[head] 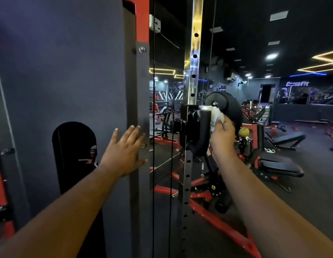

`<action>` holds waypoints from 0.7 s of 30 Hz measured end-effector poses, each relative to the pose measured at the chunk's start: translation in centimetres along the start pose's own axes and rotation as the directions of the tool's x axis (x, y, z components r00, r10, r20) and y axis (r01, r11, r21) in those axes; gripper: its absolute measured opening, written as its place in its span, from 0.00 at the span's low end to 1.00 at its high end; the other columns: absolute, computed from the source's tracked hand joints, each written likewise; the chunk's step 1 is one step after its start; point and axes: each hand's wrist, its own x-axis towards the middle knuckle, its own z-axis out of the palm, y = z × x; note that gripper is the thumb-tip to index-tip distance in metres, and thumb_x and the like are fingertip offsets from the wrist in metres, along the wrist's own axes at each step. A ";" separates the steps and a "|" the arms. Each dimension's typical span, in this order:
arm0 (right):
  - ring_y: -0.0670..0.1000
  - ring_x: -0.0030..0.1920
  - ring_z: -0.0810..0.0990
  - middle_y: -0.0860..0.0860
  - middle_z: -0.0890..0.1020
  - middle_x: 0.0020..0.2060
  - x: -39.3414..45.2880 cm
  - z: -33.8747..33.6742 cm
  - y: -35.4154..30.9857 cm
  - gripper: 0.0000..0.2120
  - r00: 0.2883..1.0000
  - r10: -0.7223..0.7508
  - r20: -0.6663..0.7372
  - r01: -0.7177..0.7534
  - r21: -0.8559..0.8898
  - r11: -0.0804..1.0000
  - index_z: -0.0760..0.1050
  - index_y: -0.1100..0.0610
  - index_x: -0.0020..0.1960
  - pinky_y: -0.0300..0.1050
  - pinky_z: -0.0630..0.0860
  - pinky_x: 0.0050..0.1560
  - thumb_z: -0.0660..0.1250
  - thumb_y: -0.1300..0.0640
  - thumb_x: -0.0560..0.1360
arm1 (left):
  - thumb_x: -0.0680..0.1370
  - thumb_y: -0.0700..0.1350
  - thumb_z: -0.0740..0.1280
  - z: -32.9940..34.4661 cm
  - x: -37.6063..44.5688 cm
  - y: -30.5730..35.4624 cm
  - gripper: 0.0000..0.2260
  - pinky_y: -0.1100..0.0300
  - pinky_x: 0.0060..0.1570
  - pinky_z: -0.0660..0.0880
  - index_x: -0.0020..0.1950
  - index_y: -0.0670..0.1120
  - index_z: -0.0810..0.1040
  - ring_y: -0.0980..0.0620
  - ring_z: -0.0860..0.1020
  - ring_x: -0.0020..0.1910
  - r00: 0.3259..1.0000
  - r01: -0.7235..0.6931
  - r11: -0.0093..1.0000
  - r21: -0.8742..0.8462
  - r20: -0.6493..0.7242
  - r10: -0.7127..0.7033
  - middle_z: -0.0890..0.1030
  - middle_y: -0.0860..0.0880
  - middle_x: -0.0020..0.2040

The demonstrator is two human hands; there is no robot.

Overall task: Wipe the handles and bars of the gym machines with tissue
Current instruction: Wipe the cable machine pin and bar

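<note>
right hand raised to the pulley carriage, fingers curled round a white tissue, crumpled and bunched, pressed against the top of a curved black handle. handle padded, matte, bending down and back to the left in a hook shape, with a short chrome collar at its upper end. tissue touching that collar and the grip just under it, folded over the thumb side of the hand. round black pulley housing right behind the tissue, a small bolt at its centre. all of this mounted on a polished chrome upright drilled with a column of holes, painted grey lower down.

left hand flat on the dark grey shroud of the weight stack, fingers straight and spread, tips at the shroud's edge strip. 2 thin black cables hanging just right of that edge. red frame bars low on the floor, black benches farther right.
</note>
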 end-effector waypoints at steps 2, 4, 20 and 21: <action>0.50 0.59 0.80 0.48 0.82 0.57 -0.4 1.7 0.7 0.17 0.998 -0.021 0.062 0.023 -0.041 0.999 0.75 0.54 0.70 0.49 0.76 0.63 0.58 0.49 0.85 | 0.79 0.71 0.51 0.9 1.6 -1.6 0.40 0.34 0.79 0.41 0.84 0.51 0.44 0.49 0.34 0.79 0.997 0.017 1.000 -0.009 -0.075 -0.017 0.38 0.47 0.83; 0.46 0.60 0.78 0.46 0.81 0.57 -2.0 2.2 2.6 0.20 0.991 -0.088 0.098 0.099 -0.117 0.988 0.73 0.53 0.69 0.43 0.73 0.62 0.59 0.43 0.84 | 0.79 0.72 0.48 2.0 3.3 -3.3 0.41 0.34 0.79 0.41 0.84 0.50 0.44 0.48 0.34 0.80 0.988 0.030 1.000 -0.002 -0.153 -0.030 0.37 0.47 0.83; 0.50 0.34 0.81 0.51 0.81 0.32 -3.2 1.7 4.7 0.14 0.973 0.091 0.211 -0.101 0.037 0.994 0.77 0.55 0.48 0.52 0.77 0.48 0.73 0.45 0.74 | 0.83 0.64 0.50 7.8 9.1 -5.9 0.36 0.32 0.77 0.38 0.85 0.44 0.50 0.43 0.43 0.84 0.810 -0.001 1.000 -0.030 -0.586 -0.017 0.44 0.42 0.85; 0.53 0.34 0.81 0.54 0.81 0.34 -2.7 2.1 3.9 0.15 0.973 0.091 0.213 -0.108 0.071 0.992 0.77 0.55 0.47 0.51 0.78 0.48 0.72 0.44 0.74 | 0.83 0.64 0.50 7.9 9.1 -5.9 0.36 0.32 0.77 0.38 0.85 0.44 0.49 0.43 0.42 0.84 0.810 0.005 1.000 -0.017 -0.586 -0.014 0.44 0.42 0.85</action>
